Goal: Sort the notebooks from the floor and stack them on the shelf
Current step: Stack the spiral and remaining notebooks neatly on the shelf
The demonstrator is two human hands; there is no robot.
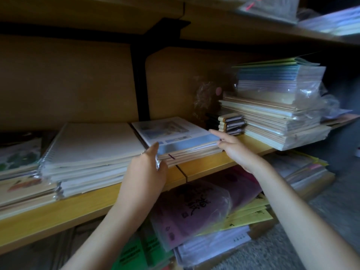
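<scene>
Blur softens most of the view, so the print on the blue-covered notebook (175, 133) cannot be read. It lies on top of a low stack (191, 152) on the yellow shelf (87, 207). The left hand (144, 168) grips the near corner of the stack, with its fingertips partly hidden. The right hand (233, 151) presses straight fingers against the right edge. Below the shelf, a purple packet (194, 209) carries dark brush characters, which I cannot read.
</scene>
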